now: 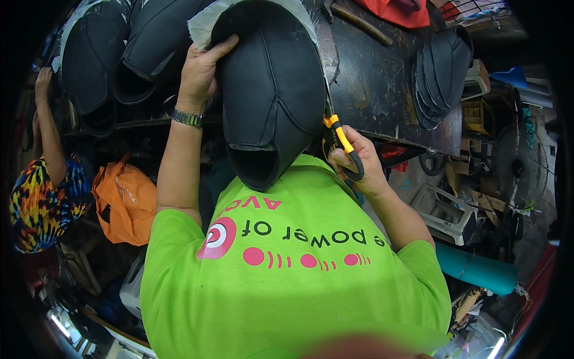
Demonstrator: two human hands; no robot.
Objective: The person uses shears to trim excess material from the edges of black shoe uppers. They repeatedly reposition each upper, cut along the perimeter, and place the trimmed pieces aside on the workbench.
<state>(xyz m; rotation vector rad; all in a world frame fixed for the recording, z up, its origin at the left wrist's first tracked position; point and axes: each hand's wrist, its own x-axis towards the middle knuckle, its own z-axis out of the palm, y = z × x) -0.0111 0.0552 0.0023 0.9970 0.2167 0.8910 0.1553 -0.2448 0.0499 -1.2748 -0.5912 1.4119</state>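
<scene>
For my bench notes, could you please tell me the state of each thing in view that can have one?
Black upper: held up by the left hand, pale lining jutting out
Scissors: in the right hand; blade opening unclear
Black pieces: stacked on the table
Teal roll: rolled up
Watch: fastened
Fan: running unclear

A dark workbench (382, 78) is seen, its top scuffed and scratched, with paler worn patches. Toward its right end, a nested stack of black shoe uppers (439, 78) is laid. Near the far edge, a wooden-handled hammer (362, 25) is placed close to red material (391, 12). At the left, at least 2 stitched black uppers (95, 63) are rested, overhanging the near edge.
</scene>
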